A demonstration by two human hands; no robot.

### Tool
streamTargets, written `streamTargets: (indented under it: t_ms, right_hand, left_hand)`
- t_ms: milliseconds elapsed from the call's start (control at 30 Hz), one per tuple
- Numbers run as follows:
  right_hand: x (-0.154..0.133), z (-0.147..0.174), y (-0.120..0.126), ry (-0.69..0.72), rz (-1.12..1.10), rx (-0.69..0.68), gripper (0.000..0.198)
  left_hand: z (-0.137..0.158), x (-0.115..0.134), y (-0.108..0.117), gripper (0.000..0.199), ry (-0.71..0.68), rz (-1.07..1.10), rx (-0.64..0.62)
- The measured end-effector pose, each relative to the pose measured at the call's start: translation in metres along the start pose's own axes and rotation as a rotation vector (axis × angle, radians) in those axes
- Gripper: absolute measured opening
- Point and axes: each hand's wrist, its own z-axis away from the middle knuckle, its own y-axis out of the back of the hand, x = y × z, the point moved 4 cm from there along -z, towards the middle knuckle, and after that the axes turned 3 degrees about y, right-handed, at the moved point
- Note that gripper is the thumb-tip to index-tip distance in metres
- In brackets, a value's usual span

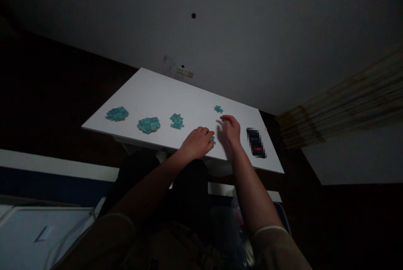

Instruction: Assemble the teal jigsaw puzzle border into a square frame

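My left hand (197,142) rests low over the white table near its front edge, fingers bent. Its thumb and fingertips are at a teal jigsaw puzzle piece (213,139), partly covered by them. To its right, my right hand (231,129) hovers above the tabletop with its fingers pointing left and nothing visible in them. Just beyond those fingertips lie a few teal puzzle pieces (218,109). Left of my left hand is a small cluster of teal pieces (176,121). Farther left are a pile of puzzle pieces (148,125) and another pile (117,114).
The white table (163,93) stands near a wall with a socket strip (184,72). A dark, pixelated object (256,142) lies at the table's right end. A curtain (302,123) hangs at the right. My legs are under the front edge.
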Motion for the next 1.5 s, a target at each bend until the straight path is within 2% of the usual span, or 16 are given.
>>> streamTargets:
  t_ms: [100,200,433,533,733,900,1067,1300,1500]
  right_hand:
    - [-0.007,-0.04,-0.011,0.159,0.474,-0.042,0.062]
    - [-0.002,-0.071,-0.03,0.157,0.734,-0.106,0.077]
    - [0.025,-0.121,-0.052,0.044,0.787,-0.343,0.075]
    - [0.031,-0.127,-0.051,0.074,0.748,-0.354,0.072]
    - [0.031,-0.123,-0.05,0.136,0.619,-0.295,0.062]
    - [0.027,-0.116,-0.046,0.161,0.455,-0.206,0.043]
    - [0.02,-0.1,-0.04,0.159,0.344,-0.185,0.027]
    - [0.004,-0.057,-0.031,0.15,0.239,-0.172,0.013]
    - [-0.002,0.005,-0.012,0.158,0.182,-0.139,0.012]
  left_hand:
    - [0.001,0.0,0.0,0.042,0.012,0.007,0.009]
    - [0.002,0.0,0.002,0.039,0.018,-0.009,0.014]
    - [0.006,0.003,0.007,0.03,0.023,-0.031,0.004]
    - [0.006,0.002,0.007,0.028,0.024,-0.03,-0.008]
    - [0.006,0.002,0.007,0.032,0.022,-0.017,-0.015]
    - [0.005,0.003,0.01,0.033,0.025,0.024,-0.017]
    - [0.005,0.004,0.012,0.037,0.041,0.053,-0.012]
    - [0.005,0.001,0.008,0.04,0.042,0.058,0.009]
    - [0.002,-0.001,0.006,0.038,0.025,0.04,0.012]
